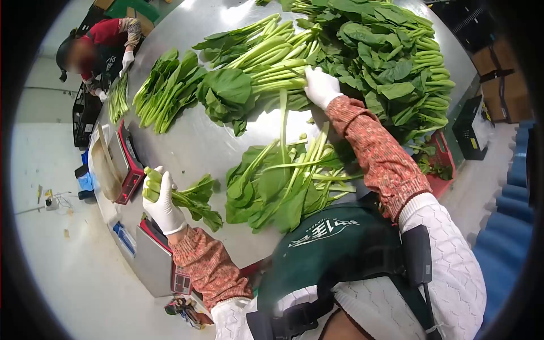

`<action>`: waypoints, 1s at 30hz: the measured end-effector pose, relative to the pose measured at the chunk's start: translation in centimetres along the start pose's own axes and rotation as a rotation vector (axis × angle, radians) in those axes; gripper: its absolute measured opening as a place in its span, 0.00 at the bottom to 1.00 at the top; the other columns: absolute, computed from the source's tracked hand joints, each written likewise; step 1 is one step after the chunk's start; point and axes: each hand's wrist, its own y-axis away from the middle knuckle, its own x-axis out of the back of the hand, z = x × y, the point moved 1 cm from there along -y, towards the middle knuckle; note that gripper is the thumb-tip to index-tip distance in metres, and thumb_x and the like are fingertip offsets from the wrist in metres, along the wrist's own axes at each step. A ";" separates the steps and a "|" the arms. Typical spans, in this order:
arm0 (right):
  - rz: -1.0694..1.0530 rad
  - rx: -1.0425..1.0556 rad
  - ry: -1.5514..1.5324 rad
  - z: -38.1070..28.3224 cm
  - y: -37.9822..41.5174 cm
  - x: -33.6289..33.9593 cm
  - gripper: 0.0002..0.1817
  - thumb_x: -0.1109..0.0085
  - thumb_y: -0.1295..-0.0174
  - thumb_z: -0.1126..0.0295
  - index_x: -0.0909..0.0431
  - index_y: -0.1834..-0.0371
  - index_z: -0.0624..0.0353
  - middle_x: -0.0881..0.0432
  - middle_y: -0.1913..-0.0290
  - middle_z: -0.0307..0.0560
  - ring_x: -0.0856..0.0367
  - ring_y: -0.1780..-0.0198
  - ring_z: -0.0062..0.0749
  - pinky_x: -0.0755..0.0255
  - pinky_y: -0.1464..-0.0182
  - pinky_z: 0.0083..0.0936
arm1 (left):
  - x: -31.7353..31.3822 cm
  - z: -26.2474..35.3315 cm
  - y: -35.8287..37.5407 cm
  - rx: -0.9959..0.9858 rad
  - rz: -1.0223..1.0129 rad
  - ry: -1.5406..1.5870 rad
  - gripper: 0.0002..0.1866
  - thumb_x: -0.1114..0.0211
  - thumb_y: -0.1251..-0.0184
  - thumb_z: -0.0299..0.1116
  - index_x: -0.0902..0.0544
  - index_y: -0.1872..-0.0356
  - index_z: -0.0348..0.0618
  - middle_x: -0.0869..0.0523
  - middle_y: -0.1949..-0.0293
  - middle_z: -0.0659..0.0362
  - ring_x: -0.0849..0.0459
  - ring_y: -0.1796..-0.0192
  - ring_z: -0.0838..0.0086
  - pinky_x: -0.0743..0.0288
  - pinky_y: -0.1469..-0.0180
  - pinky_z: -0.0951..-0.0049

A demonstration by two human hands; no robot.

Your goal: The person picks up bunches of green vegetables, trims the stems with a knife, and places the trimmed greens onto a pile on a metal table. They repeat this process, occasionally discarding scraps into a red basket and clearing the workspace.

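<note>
In my left hand (164,201), which wears a white glove, is a small bunch of leafy greens (195,199). Its pale cut stems poke out above my fingers and its leaves point right. My right hand (321,86), also gloved, reaches over the middle pile of leafy greens (277,59). Its fingers are closed at the stem ends there; the exact stalks in its grasp are partly hidden. Close to my apron lies a loose heap of leafy greens (283,190), with one long pale stalk standing across its upper part.
A large stack of greens (391,68) covers the table's (181,153) far right. Another bunch (167,90) lies left. Two red-edged scales (129,164) (161,260) stand at the left edge. A co-worker (105,51) handles greens at far left. A red basket (442,161) is at right.
</note>
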 end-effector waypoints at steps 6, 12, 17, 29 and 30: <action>0.025 0.127 -0.088 -0.7 3.0 2.9 0.12 0.41 0.37 0.59 0.20 0.57 0.54 0.16 0.59 0.52 0.15 0.55 0.49 0.23 0.51 0.42 | 0.7 0.4 1.2 -0.009 0.003 -0.042 0.13 0.30 0.35 0.25 0.18 0.51 0.34 0.21 0.70 0.65 0.25 0.70 0.82 0.32 0.64 0.81; 0.170 0.273 -0.272 -4.0 7.2 9.9 0.13 0.37 0.37 0.58 0.21 0.62 0.58 0.16 0.71 0.53 0.15 0.67 0.50 0.23 0.63 0.38 | -1.7 3.7 3.2 -0.243 -0.117 -0.307 0.12 0.29 0.38 0.20 0.18 0.54 0.36 0.16 0.62 0.63 0.20 0.61 0.82 0.24 0.53 0.79; 0.176 0.401 -0.463 -6.4 10.3 15.3 0.13 0.36 0.37 0.58 0.23 0.63 0.56 0.17 0.71 0.51 0.15 0.66 0.50 0.23 0.62 0.39 | -7.0 9.0 5.7 -0.692 -0.319 -0.561 0.17 0.26 0.50 0.22 0.16 0.55 0.40 0.13 0.62 0.56 0.15 0.60 0.68 0.22 0.54 0.71; 0.040 0.582 -1.013 -8.1 13.5 14.3 0.13 0.43 0.29 0.71 0.20 0.46 0.65 0.15 0.68 0.46 0.18 0.68 0.20 0.25 0.65 0.21 | -10.6 7.5 5.3 -0.598 -0.733 -0.557 0.17 0.23 0.55 0.30 0.16 0.61 0.41 0.15 0.68 0.53 0.16 0.66 0.58 0.22 0.60 0.64; 0.122 0.510 -0.847 -7.8 13.9 14.2 0.12 0.43 0.31 0.73 0.20 0.47 0.64 0.14 0.66 0.49 0.15 0.65 0.24 0.23 0.63 0.22 | -10.1 6.9 5.1 -0.495 -0.718 -0.499 0.15 0.24 0.54 0.30 0.16 0.63 0.42 0.15 0.69 0.53 0.15 0.66 0.56 0.21 0.61 0.64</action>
